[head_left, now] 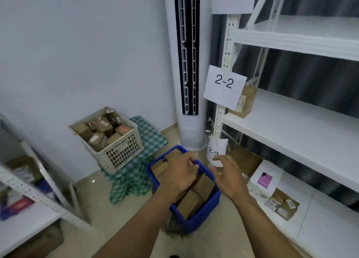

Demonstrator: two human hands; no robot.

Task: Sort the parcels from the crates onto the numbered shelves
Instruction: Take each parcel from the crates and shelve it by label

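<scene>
Parcels (196, 203) of brown cardboard fill a blue crate (196, 222) on the tiled floor (223, 238), near the centre of the scene, as a person leans over it with both arms stretched out. The left hand (179, 175) is down over the far parcels, fingers curled beside the crate's right rim; whether it grips a parcel cannot be told. The right hand (227, 175) hovers just right of the crate, released, fingers spread and holding nothing.

Farther off to the left, a white crate (120, 154) with lattice sides, also heaped with brown parcels, stands on a green checked cloth (149, 133) against the wall. A white tower air conditioner (192, 137) rises in the far corner.

White shelving (291, 125) runs along the right. A paper label reading "2-2" (224, 84) hangs on its near-left upright, and a curled label reading "2-3" (214, 150) hangs below it, just beyond the right hand. One brown parcel (245, 102) stands at the left end of the middle shelf, partly behind the "2-2" label. On the bottom shelf lie a white box (266, 177) with a purple sticker and, nearer, a taped parcel (282, 204) with labels on top.

A second white rack (29, 191), blurred, holds assorted packages at the left edge.
</scene>
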